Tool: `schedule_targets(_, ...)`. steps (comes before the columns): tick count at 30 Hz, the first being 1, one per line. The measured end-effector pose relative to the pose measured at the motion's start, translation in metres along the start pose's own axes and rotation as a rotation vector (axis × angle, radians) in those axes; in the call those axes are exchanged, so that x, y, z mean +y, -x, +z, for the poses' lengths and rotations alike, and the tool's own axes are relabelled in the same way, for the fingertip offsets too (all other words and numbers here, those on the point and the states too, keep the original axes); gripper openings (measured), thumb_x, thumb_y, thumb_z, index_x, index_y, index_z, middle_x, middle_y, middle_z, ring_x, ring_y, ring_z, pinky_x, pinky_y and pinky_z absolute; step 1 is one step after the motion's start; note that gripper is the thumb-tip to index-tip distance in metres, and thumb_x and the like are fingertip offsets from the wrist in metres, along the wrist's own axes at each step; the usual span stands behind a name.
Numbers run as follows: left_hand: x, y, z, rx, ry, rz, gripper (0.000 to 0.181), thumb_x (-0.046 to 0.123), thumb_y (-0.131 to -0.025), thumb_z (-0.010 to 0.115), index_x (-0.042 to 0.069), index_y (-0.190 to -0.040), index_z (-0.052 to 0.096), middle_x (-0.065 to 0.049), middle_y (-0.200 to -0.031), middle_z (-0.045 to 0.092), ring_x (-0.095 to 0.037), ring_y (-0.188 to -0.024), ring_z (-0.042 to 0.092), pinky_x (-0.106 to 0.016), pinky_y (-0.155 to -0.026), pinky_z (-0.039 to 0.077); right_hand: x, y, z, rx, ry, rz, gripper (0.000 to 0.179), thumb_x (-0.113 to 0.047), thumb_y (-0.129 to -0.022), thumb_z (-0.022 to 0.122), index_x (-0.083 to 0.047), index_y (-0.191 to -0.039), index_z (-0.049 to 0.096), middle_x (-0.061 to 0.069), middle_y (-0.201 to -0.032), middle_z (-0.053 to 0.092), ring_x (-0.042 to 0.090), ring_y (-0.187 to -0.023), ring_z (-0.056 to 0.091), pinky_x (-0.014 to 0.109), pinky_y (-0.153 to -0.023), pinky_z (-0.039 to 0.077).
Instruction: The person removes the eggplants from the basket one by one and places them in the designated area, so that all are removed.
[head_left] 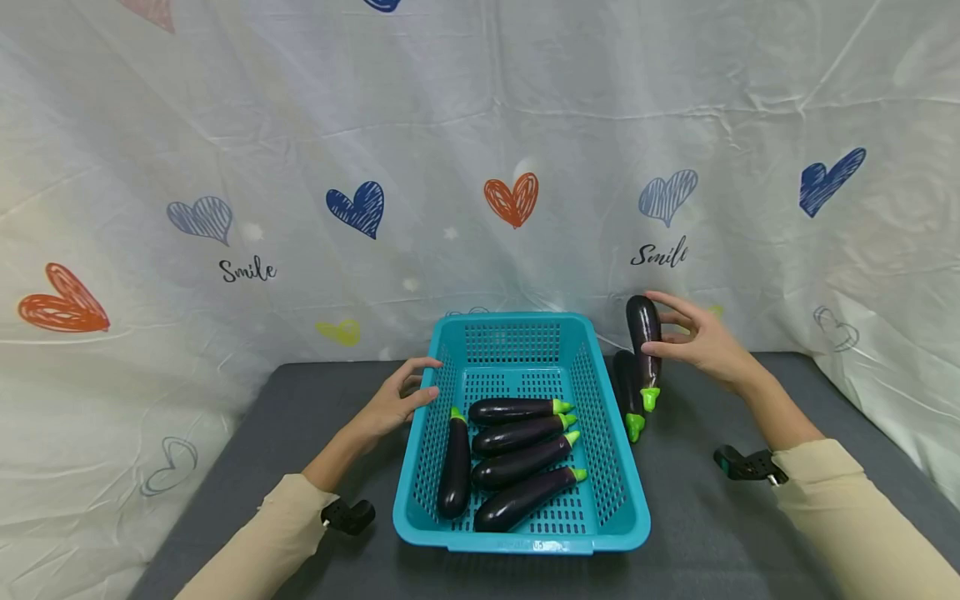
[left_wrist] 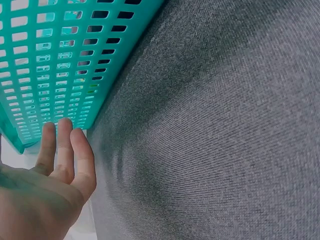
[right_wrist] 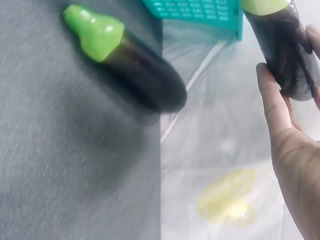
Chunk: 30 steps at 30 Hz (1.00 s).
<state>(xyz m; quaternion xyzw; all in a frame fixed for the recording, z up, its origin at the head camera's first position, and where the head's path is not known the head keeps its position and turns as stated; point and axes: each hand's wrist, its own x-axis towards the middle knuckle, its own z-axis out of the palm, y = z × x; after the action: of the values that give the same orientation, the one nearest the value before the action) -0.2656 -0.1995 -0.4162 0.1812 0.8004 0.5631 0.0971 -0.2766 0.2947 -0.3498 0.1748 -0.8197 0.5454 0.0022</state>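
Note:
My right hand (head_left: pixel 697 342) holds a dark purple eggplant (head_left: pixel 642 329) between thumb and fingers, its bright green stem end pointing down. In the right wrist view, this eggplant (right_wrist: pixel 282 47) is raised above the table. Another eggplant (right_wrist: pixel 142 75) lies on the cloth below it, beside the basket. My left hand (head_left: pixel 393 396) is at the left side of a turquoise plastic basket (head_left: pixel 517 543), thumb and index fingertip at the rim. In the left wrist view, the other fingers (left_wrist: pixel 64 150) extend loosely along the outer wall. Several eggplants (head_left: pixel 521 458) lie inside the basket.
A dark grey cloth (head_left: pixel 720 533) covers the table. Behind its far edge hangs a white curtain (head_left: pixel 450 100) with printed hearts and "Smile" lettering. The basket's raised walls stand between the two hands. Each wrist wears a black strap (head_left: pixel 750 465).

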Motion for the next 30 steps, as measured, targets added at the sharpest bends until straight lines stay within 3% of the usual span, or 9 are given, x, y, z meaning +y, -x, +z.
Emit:
schedule_targets(4,0.000,0.001,0.000,0.003,0.002,-0.007,0.048,0.026,-0.106,0.059,0.019,-0.151,0.043,-0.025,-0.152,0.037,-0.043,-0.129,0.048,-0.055,-0.088,0.050,0.005,0.006,-0.006,-0.015,0.014,0.007,0.077,-0.012,-0.096,0.073,-0.015,-0.161,0.031,0.018,-0.162,0.019,0.051,-0.137,0.033,0.070,-0.100,0.034)
schedule_targets(8,0.000,0.000,0.000,0.000,0.006,-0.006,0.048,0.026,-0.106,0.059,0.019,-0.151,0.042,-0.025,-0.152,0.037,-0.043,-0.129,0.048,-0.054,-0.087,0.051,0.011,0.012,-0.011,-0.008,0.072,0.015,0.079,-0.015,-0.096,0.074,-0.014,-0.161,0.030,0.023,-0.158,0.026,0.055,-0.132,0.040,0.069,-0.098,0.038)
schedule_targets(14,-0.001,-0.001,0.000,-0.006,0.022,-0.001,0.048,0.026,-0.106,0.059,0.019,-0.151,0.043,-0.025,-0.153,0.036,-0.043,-0.128,0.048,-0.054,-0.086,0.051,0.020,0.020,-0.015,0.019,0.146,0.017,0.079,-0.017,-0.094,0.077,-0.013,-0.160,0.034,0.026,-0.148,0.039,0.052,-0.120,0.055,0.040,-0.086,0.052)
schedule_targets(17,-0.002,-0.002,0.000,-0.006,0.026,0.001,0.049,0.026,-0.106,0.059,0.019,-0.151,0.043,-0.025,-0.153,0.035,-0.044,-0.129,0.047,-0.054,-0.086,0.051,0.026,0.022,-0.015,0.017,0.088,0.023,0.079,-0.014,-0.093,0.078,-0.011,-0.159,0.035,0.028,-0.143,0.043,0.045,-0.114,0.061,0.036,-0.080,0.057)
schedule_targets(23,-0.002,-0.003,0.001,-0.004,0.026,0.003,0.048,0.026,-0.106,0.059,0.019,-0.151,0.043,-0.024,-0.155,0.033,-0.044,-0.132,0.044,-0.053,-0.085,0.052,0.041,0.030,-0.017,-0.007,-0.024,0.052,0.081,-0.009,-0.092,0.079,-0.008,-0.159,0.033,0.036,-0.143,0.038,0.023,-0.099,0.071,0.051,-0.076,0.057)
schedule_targets(30,-0.004,-0.002,0.000,-0.006,0.031,0.006,0.047,0.026,-0.106,0.059,0.019,-0.150,0.043,-0.023,-0.157,0.031,-0.044,-0.134,0.041,-0.055,-0.087,0.050,0.054,0.043,-0.016,-0.020,-0.075,0.123,0.085,-0.012,-0.091,0.079,-0.007,-0.160,0.030,0.036,-0.150,0.029,0.019,-0.109,0.064,0.048,-0.078,0.057)
